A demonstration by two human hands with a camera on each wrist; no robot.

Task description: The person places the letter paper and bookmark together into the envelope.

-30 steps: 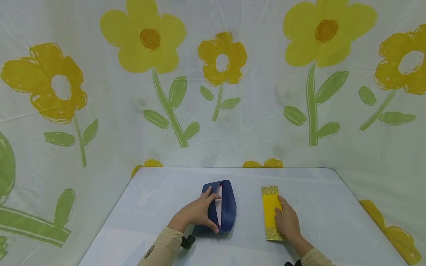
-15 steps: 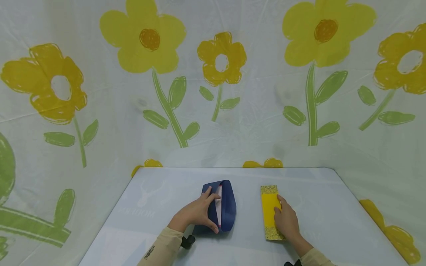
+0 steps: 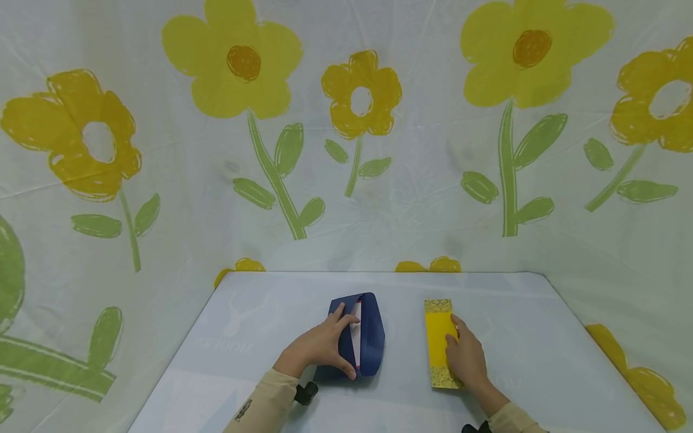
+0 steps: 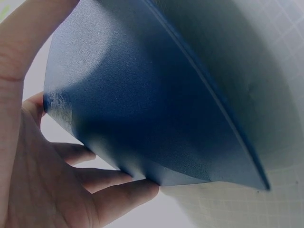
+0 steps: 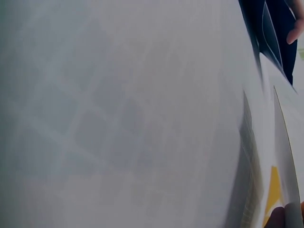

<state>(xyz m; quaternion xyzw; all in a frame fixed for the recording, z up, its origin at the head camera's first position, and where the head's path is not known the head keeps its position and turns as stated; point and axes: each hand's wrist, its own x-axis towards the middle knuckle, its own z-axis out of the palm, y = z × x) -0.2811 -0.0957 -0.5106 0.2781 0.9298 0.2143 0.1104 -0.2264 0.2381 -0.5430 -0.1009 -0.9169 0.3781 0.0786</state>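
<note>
Meanwhile, on a pale worktop (image 3: 260, 337), the left hand (image 3: 319, 349) grips a navy folded card holder (image 3: 368, 337), thumb and fingers (image 4: 118, 194) curled round its near edge (a red-and-white strip shows at the opening beside the fingertips). Well apart, the right hand (image 3: 467, 361) rests on a yellow patterned envelope (image 3: 440, 337), fingers straight and flat. Flower-printed sheeting (image 3: 346, 138) hangs beyond both hands.

The dark blue folder (image 3: 365, 334) looks like matt plastic with a fine grainy texture. The yellow card (image 3: 441, 343) seems to be smooth paper, with speckled ends. The table (image 3: 260, 319) has a smooth, pale cover. The flowered backdrop (image 3: 346, 150) is thin, creased cloth.
</note>
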